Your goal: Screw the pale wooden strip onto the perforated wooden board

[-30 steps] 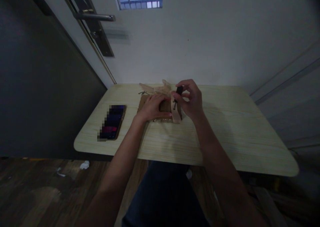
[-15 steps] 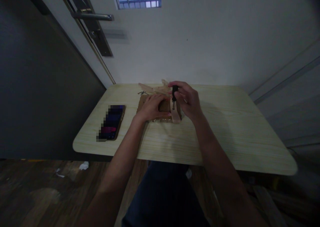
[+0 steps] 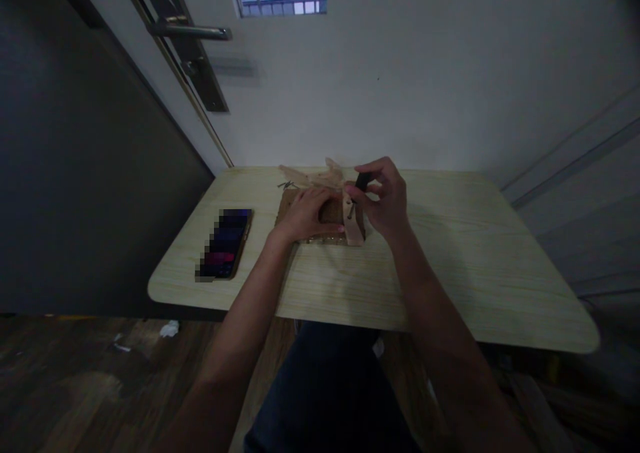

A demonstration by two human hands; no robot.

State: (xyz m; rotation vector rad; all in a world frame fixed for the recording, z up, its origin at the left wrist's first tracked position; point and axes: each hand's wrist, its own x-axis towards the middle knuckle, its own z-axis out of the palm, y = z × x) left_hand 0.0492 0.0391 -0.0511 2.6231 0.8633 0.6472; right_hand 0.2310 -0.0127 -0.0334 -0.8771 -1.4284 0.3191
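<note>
My right hand (image 3: 387, 196) grips a small screwdriver (image 3: 363, 181) by its black handle, which leans to the right. Its thin shaft points down to a screw (image 3: 351, 214) in a pale wooden strip (image 3: 355, 232). That strip lies across the right end of a brown board (image 3: 330, 211); whether the screwdriver tip sits in the screw head is too small to tell. My left hand (image 3: 306, 214) lies spread on the board, its thumb reaching the strip's left edge.
Behind the board lie pale wooden pieces (image 3: 313, 177) and several loose screws (image 3: 287, 184). A phone (image 3: 231, 243) rests on the left of the light wooden table (image 3: 480, 260). The table stands against a white door (image 3: 425, 73) with a metal handle (image 3: 200, 33).
The screwdriver has gone from nearly upright to tilted, its handle shifting right with my right hand. My left hand keeps its place on the board. The view has shifted slightly.
</note>
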